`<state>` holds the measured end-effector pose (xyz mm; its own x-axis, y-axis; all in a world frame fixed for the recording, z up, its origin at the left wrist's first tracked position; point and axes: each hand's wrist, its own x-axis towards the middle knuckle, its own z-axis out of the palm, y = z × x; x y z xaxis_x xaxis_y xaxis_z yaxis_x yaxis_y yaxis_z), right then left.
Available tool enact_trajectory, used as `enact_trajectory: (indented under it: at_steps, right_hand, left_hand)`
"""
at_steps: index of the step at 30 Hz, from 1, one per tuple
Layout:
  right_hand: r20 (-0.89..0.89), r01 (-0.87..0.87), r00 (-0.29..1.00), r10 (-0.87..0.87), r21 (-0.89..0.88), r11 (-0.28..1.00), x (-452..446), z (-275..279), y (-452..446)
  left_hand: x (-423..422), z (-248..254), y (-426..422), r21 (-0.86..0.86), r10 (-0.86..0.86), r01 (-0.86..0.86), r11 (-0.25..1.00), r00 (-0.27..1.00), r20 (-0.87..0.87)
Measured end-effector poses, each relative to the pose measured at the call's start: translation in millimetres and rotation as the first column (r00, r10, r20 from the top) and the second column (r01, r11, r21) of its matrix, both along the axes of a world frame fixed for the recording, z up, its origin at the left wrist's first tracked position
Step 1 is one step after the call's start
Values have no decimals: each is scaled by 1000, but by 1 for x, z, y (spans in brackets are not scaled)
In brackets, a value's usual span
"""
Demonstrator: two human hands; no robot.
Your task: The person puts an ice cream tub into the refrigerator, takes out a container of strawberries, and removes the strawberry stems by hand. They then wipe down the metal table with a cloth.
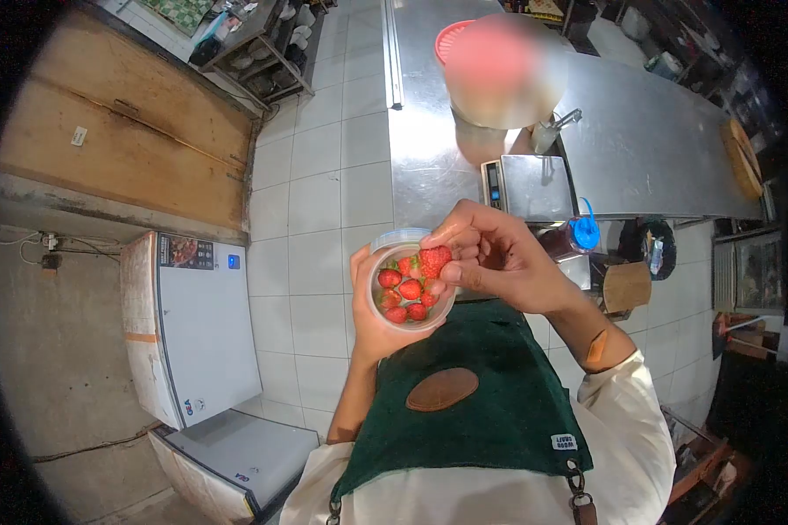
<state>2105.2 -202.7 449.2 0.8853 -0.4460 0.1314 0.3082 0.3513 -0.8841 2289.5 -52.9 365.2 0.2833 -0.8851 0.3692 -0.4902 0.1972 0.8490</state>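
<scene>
My left hand (pixel 368 328) is wrapped round a clear plastic cup (pixel 374 308), which tilts its mouth up toward me. Inside the cup lie several red strawberries (pixel 410 289), some showing green leaves. Between the thumb and forefinger of my right hand (pixel 495 254) is one larger strawberry (pixel 434 261), held over the cup's right rim. The other fingers of that hand are curled in. Part of the cup's far rim shows pale blue behind the fingertips. My left fingers are mostly hidden behind the cup.
A steel counter (pixel 429 157) holds a digital scale (pixel 534 186) and a large container with a red lid (pixel 499 52). A jug with a blue lid (pixel 584 233) stands right of my right hand. White chest freezers (pixel 206 332) line the left wall. Tiled floor (pixel 315 206) runs between.
</scene>
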Motion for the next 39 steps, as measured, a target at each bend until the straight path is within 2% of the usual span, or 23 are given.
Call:
enact_trajectory:
  at_steps: [4,8,11,14,16,18,20,24,26,27,29,30,32,36,39]
  right_hand:
    - [-18,-10,1000,9,-19,1000,0,-2,0]
    - [-43,-21,999,19,-50,999,1,-7,0]
    - [-37,-5,999,5,-4,1000,3,-9,0]
    - [-74,82,994,-85,-45,996,0,-5,-10]
    - [-244,103,964,-108,-33,994,-8,1,-22]
    - [-264,129,955,-136,-46,991,-8,-27,-34]
    - [-285,157,927,-244,-296,942,-7,-74,-50]
    - [-324,222,892,-314,-293,930,-2,-183,-65]
    - [-425,212,750,-507,-571,793,-4,-222,-66]
    - [-422,202,758,-497,-572,795,-7,-245,-68]
    - [-473,29,619,-627,-784,620,-12,-284,-73]
    - [-472,24,626,-621,-784,620,-13,-291,-73]
    - [-443,-73,593,-672,-861,503,-15,-304,-70]
    - [-437,-131,551,-711,-887,444,-17,-330,-67]
    - [-430,-153,546,-719,-895,419,-17,-337,-66]
  left_hand:
    - [2,-8,2,9,11,-10,1000,997,-82]
    - [1,-6,2,8,3,-3,1000,998,-70]
    - [2,-7,3,0,14,-14,1000,997,-71]
    - [6,-11,6,3,17,-17,1000,1000,-16]
    - [8,-15,9,-10,38,-39,999,998,-45]
    - [9,-14,13,-6,46,-47,999,998,-41]
    - [9,-17,17,-19,88,-92,996,984,-153]
    - [6,-9,20,-36,120,-128,991,978,-173]
    - [8,3,20,-56,62,-57,997,993,97]
    - [8,6,21,-58,77,-72,996,992,99]
    - [5,11,22,-100,103,-93,991,990,98]
    - [3,12,22,-101,113,-103,990,989,100]
    - [-1,14,23,-117,117,-111,987,992,52]
    - [-4,17,24,-122,130,-119,985,988,82]
    - [-8,17,25,-142,166,-162,976,986,17]
